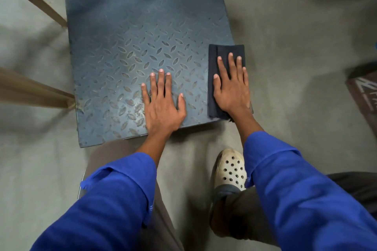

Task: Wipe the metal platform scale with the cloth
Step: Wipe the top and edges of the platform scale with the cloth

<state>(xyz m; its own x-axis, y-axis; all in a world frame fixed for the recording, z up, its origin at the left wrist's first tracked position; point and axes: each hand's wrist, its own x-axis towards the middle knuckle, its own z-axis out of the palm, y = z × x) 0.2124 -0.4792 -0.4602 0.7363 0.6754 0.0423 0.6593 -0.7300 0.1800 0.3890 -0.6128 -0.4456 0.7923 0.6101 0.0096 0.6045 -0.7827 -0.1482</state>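
Observation:
The metal platform scale (130, 47) is a blue-grey tread plate lying on the floor, with upright bars at its far edge. A folded dark cloth (214, 67) lies on the plate's right edge and hangs slightly over it. My right hand (231, 85) presses flat on the cloth with fingers spread. My left hand (162, 100) rests flat on the bare plate near the front edge, fingers apart and holding nothing.
Grey concrete floor (295, 57) surrounds the scale. Wooden slats (34, 96) lean in from the left, one touching the plate's left edge. My foot in a pale perforated clog (231, 171) stands just in front of the scale. A dark printed mat (365, 91) lies at the right.

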